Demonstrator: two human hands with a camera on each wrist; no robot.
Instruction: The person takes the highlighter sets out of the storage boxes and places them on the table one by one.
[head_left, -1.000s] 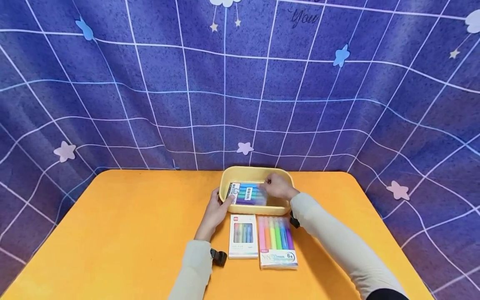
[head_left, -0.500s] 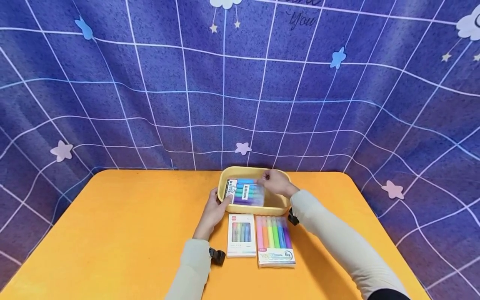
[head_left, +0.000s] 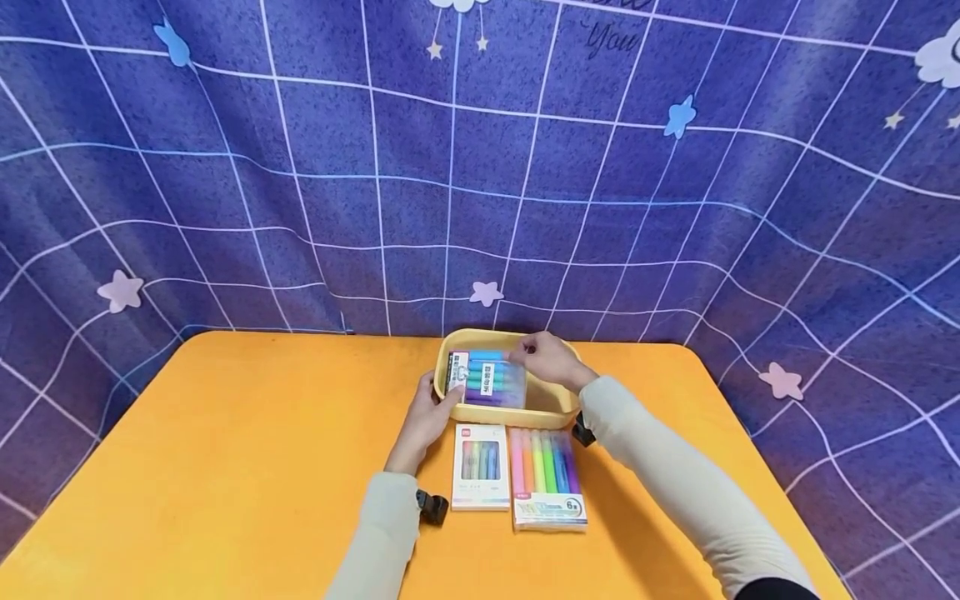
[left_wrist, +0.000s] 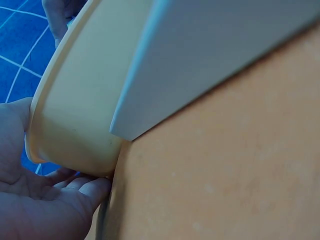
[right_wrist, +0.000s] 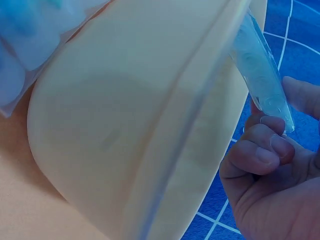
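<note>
A yellow plastic bin stands near the table's back edge. My left hand grips its left end, thumb over the rim and fingers curled under the wall. Inside the bin, on the left side, is a clear pack of markers in blue, green and purple with white labels. My right hand reaches over the bin and pinches the right end of this pack. From the right wrist, the pack's clear end shows between thumb and fingers, above the bin's rim.
Just in front of the bin lie a white marker box and, right of it, a clear pack of coloured markers. Both rest on the orange table. A blue patterned curtain hangs behind the table.
My right hand and the marker pack have shifted slightly left and towards the back inside the bin. My left hand keeps its grip on the bin.
</note>
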